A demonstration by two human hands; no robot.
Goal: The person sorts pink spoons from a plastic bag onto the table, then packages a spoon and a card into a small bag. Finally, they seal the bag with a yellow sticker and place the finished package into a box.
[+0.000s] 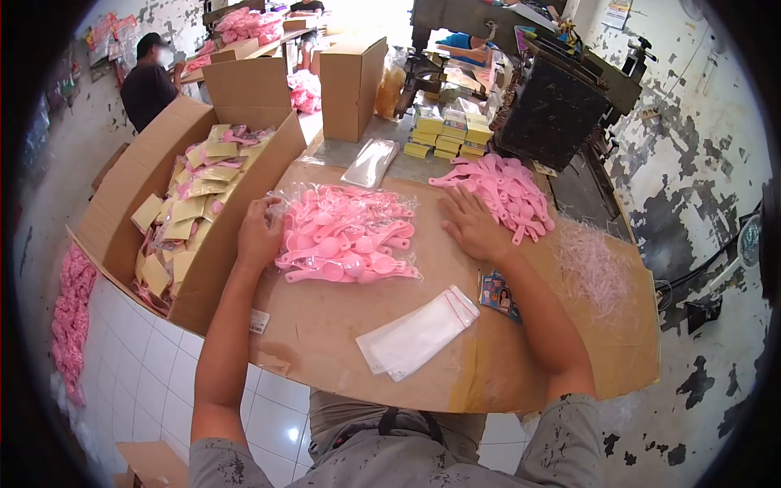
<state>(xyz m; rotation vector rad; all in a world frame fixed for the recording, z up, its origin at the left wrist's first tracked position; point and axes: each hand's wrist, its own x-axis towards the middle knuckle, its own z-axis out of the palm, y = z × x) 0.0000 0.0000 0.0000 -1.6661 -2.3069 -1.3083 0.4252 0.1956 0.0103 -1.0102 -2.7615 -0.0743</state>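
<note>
My left hand (260,233) is at the left edge of a heap of pink plastic spoons in clear plastic bags (346,232), its fingers curled on the clear film there. My right hand (473,221) is open, palm down with fingers stretched, beside a pile of loose pink spoons (508,193); its fingertips reach that pile's near left edge. Between my forearms lies a stack of flat clear plastic sleeves (419,333). A few small printed cards (497,293) lie partly under my right forearm.
A cardboard box (236,220) with card-topped packs stands left. Behind are more clear sleeves (370,163), stacked yellow-edged cards (439,130), an upright box (351,89) and a dark machine (553,102). Plastic strips (594,268) lie right. A person (150,81) is at the back left.
</note>
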